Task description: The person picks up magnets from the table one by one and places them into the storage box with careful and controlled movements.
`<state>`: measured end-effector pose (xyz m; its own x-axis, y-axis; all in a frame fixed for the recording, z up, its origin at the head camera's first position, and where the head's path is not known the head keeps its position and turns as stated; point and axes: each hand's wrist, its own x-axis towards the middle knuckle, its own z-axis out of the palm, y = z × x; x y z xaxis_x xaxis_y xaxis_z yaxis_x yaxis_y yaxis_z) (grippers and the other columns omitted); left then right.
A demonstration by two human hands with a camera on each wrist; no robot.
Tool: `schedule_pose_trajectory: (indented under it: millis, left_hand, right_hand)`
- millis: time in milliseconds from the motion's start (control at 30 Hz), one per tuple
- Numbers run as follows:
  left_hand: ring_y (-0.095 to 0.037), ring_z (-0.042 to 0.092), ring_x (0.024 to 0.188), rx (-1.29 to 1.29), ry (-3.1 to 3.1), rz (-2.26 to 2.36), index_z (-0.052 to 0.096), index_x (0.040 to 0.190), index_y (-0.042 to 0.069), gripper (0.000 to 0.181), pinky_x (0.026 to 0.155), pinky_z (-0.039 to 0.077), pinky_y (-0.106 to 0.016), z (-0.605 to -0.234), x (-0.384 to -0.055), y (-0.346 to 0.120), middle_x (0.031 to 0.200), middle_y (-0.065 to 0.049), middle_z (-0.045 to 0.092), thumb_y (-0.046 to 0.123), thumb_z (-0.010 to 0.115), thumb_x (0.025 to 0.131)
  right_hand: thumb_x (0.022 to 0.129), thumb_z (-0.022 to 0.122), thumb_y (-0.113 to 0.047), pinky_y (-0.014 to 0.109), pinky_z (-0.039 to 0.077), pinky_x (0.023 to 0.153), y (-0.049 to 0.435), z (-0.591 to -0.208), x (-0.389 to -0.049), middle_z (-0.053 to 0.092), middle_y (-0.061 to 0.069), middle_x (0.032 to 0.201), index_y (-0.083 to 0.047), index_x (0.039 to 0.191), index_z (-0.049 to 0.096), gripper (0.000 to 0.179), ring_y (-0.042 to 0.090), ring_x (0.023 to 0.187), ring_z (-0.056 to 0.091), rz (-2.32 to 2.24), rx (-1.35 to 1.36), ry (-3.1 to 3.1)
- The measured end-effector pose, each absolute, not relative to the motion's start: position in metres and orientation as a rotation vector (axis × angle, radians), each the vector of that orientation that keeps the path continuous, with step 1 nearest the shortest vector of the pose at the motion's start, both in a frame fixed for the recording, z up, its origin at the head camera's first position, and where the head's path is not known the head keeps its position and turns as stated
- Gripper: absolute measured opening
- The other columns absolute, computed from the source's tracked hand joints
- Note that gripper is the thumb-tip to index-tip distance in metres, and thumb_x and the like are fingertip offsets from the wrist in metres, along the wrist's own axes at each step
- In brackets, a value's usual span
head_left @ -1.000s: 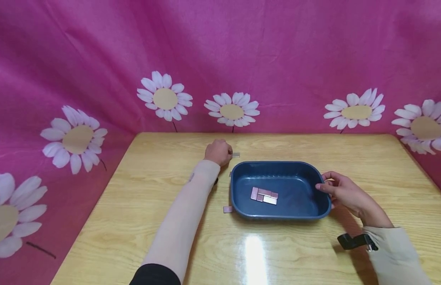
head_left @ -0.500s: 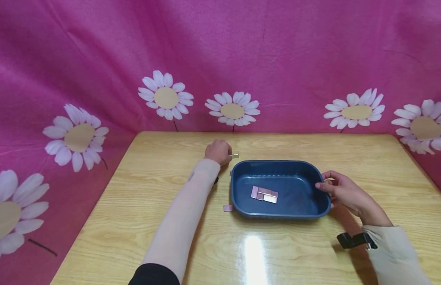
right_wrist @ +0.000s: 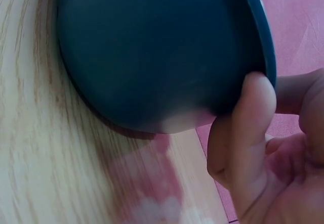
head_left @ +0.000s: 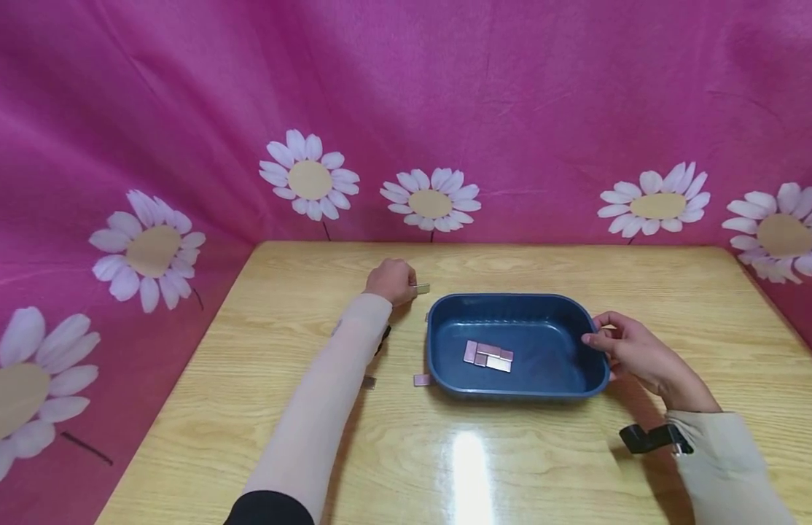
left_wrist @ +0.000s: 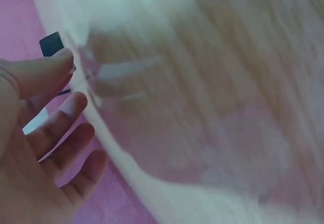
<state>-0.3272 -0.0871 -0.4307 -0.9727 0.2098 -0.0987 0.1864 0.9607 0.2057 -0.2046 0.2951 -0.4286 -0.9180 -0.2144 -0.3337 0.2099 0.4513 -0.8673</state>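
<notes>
While the left hand (head_left: 391,281) reaches over the far part of the table (head_left: 301,306), its thumb (left_wrist: 43,75) and first finger pinch a small flat block (head_left: 422,289). The block pokes out past the fingertips, near the far left corner of the blue box (head_left: 553,350). It looks dark from the left wrist, and the other three fingers bend a little, with small gaps between them. I cannot tell if this block touches the table.

The right hand (head_left: 632,357) holds the right end of the box. Its thumb is on the inside of the rim (right_wrist: 269,47), and its other fingers are on the outside. The box is on the table. Five blocks (head_left: 488,350) lie close together inside it, left of the middle. Four look pink and one looks white and shiny.

Next to the box's near left corner is one pink block (head_left: 422,380). Another block (head_left: 369,382) is partly hidden by the left sleeve (head_left: 327,379). A thin bit of something (head_left: 427,317) shows by the box's left side, too small to name. A black strap (head_left: 655,440) is at the right wrist. Behind the table hangs a pink cloth (head_left: 544,95) with big white flowers (head_left: 431,204).
</notes>
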Motion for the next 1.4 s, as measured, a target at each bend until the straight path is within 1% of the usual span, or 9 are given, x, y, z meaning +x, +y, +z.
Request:
schedule_pose_trajectory:
  millis: [100, 167, 233, 400, 533, 633, 867, 1133, 1400]
  left_hand:
    - [-0.016, 0.060, 0.085, 0.309, 2.983, 0.328, 0.075, 0.089, 0.015, 0.011, 0.074, 0.053, -0.035, -0.426, -0.324, -0.094, 0.094, 0.000, 0.072, 0.022, 0.068, 0.090]
    - [-0.016, 0.059, 0.087, 0.317, 2.985, 0.355, 0.076, 0.092, 0.014, 0.011, 0.075, 0.053, -0.035, -0.422, -0.322, -0.099, 0.096, 0.000, 0.072, 0.021, 0.067, 0.090]
    - [-0.017, 0.059, 0.089, 0.337, 2.996, 0.377, 0.076, 0.093, 0.014, 0.012, 0.077, 0.054, -0.036, -0.417, -0.320, -0.103, 0.099, -0.001, 0.072, 0.020, 0.066, 0.090]
    - [-0.021, 0.060, 0.100, 0.425, 3.033, 0.424, 0.077, 0.095, 0.013, 0.012, 0.084, 0.054, -0.038, -0.408, -0.315, -0.111, 0.105, -0.004, 0.072, 0.020, 0.067, 0.091]
    - [-0.024, 0.058, 0.111, 0.512, 3.065, 0.449, 0.076, 0.095, 0.013, 0.013, 0.088, 0.054, -0.040, -0.400, -0.308, -0.115, 0.109, -0.004, 0.071, 0.022, 0.067, 0.092]
    - [-0.026, 0.058, 0.114, 0.565, 3.088, 0.469, 0.076, 0.095, 0.013, 0.013, 0.090, 0.054, -0.041, -0.395, -0.302, -0.118, 0.110, -0.004, 0.071, 0.022, 0.067, 0.092]
    - [-0.027, 0.058, 0.112, 0.660, 3.125, 0.504, 0.076, 0.096, 0.013, 0.013, 0.095, 0.053, -0.042, -0.385, -0.293, -0.122, 0.114, -0.005, 0.070, 0.022, 0.068, 0.093]
    - [-0.026, 0.060, 0.112, 0.786, 3.135, 0.589, 0.076, 0.093, 0.011, 0.011, 0.100, 0.051, -0.041, -0.382, -0.284, -0.123, 0.110, -0.005, 0.072, 0.020, 0.070, 0.092]
    - [-0.025, 0.058, 0.111, 0.811, 3.154, 0.621, 0.076, 0.093, 0.011, 0.011, 0.100, 0.051, -0.040, -0.378, -0.276, -0.120, 0.110, -0.005, 0.071, 0.021, 0.071, 0.090]
  right_hand:
    - [0.101, 0.055, -0.020, 0.028, 0.052, 0.054, 0.295, -0.428, -0.205, 0.044, -0.004, 0.072, -0.002, 0.116, 0.040, 0.028, 0.011, 0.062, 0.049, -1.443, -0.013, 2.315]
    - [0.102, 0.055, -0.020, 0.029, 0.052, 0.055, 0.295, -0.428, -0.206, 0.042, -0.003, 0.072, -0.001, 0.117, 0.040, 0.028, 0.011, 0.062, 0.048, -1.428, -0.020, 2.321]
    - [0.102, 0.054, -0.019, 0.029, 0.053, 0.055, 0.295, -0.428, -0.206, 0.044, -0.003, 0.074, 0.000, 0.118, 0.039, 0.028, 0.012, 0.062, 0.049, -1.422, -0.032, 2.330]
    - [0.103, 0.051, -0.018, 0.029, 0.053, 0.053, 0.295, -0.430, -0.206, 0.047, -0.002, 0.076, 0.002, 0.117, 0.039, 0.027, 0.011, 0.060, 0.050, -1.427, -0.051, 2.351]
    - [0.103, 0.049, -0.016, 0.029, 0.052, 0.051, 0.295, -0.431, -0.204, 0.043, -0.001, 0.074, 0.002, 0.116, 0.038, 0.024, 0.011, 0.058, 0.048, -1.415, -0.062, 2.383]
    - [0.103, 0.049, -0.014, 0.029, 0.051, 0.050, 0.295, -0.430, -0.203, 0.042, -0.002, 0.073, 0.002, 0.113, 0.039, 0.021, 0.011, 0.057, 0.047, -1.418, -0.069, 2.400]
    - [0.104, 0.048, -0.017, 0.029, 0.052, 0.051, 0.302, -0.429, -0.202, 0.043, 0.000, 0.078, 0.003, 0.115, 0.039, 0.024, 0.012, 0.060, 0.047, -1.367, -0.046, 2.455]
    - [0.103, 0.051, -0.018, 0.030, 0.053, 0.052, 0.304, -0.430, -0.204, 0.046, -0.003, 0.077, 0.001, 0.114, 0.040, 0.024, 0.011, 0.059, 0.052, -1.425, -0.019, 2.400]
    - [0.104, 0.049, -0.018, 0.029, 0.052, 0.053, 0.306, -0.430, -0.202, 0.046, -0.003, 0.079, 0.001, 0.115, 0.039, 0.024, 0.011, 0.061, 0.051, -1.407, -0.018, 2.390]
